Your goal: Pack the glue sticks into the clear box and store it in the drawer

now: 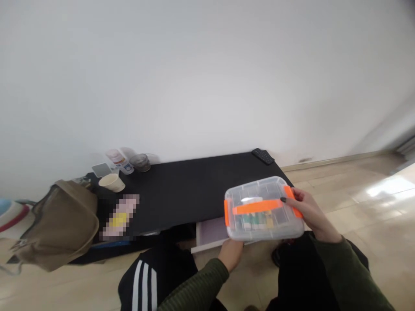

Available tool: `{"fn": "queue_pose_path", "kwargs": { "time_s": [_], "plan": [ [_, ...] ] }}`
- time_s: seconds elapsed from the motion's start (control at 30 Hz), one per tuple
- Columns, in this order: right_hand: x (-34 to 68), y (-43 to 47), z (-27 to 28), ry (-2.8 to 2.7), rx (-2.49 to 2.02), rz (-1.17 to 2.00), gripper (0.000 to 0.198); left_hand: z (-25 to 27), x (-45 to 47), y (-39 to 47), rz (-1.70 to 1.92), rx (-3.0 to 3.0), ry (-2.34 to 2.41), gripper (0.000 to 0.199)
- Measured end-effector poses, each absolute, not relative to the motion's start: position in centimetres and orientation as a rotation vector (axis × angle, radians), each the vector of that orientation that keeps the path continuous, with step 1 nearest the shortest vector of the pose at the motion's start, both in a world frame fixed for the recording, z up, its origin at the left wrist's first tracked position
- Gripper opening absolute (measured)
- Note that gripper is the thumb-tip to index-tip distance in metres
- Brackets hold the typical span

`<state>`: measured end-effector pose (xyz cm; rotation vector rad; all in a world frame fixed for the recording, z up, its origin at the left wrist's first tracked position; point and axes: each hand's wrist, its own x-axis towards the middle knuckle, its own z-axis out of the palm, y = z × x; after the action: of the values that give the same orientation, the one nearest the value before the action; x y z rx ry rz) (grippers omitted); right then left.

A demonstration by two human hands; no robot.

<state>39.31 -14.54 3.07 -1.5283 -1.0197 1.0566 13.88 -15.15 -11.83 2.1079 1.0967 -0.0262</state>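
black table (188, 185) on tiled floor (353, 224) meets white wall (207, 77). right hand (311, 214) grips clear box (264, 210); left hand (231, 254): grip not discernible.

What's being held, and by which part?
Right hand holds the clear box at its right end, over the orange latch; left hand: can't tell, fingers hidden.

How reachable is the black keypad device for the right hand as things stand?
Probably not directly: the right hand is holding the clear case. The black keypad device looks uncovered, though.
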Motion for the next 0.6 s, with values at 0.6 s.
{"fn": "queue_pose_path", "kwargs": {
  "time_s": [0.6],
  "plan": [
    [36.6,2.0,-4.6,-1.100,-1.500,1.285,0.029,-1.9,4.1,1.5,0.828,1.487,1.618,0.047]
  ]
}}
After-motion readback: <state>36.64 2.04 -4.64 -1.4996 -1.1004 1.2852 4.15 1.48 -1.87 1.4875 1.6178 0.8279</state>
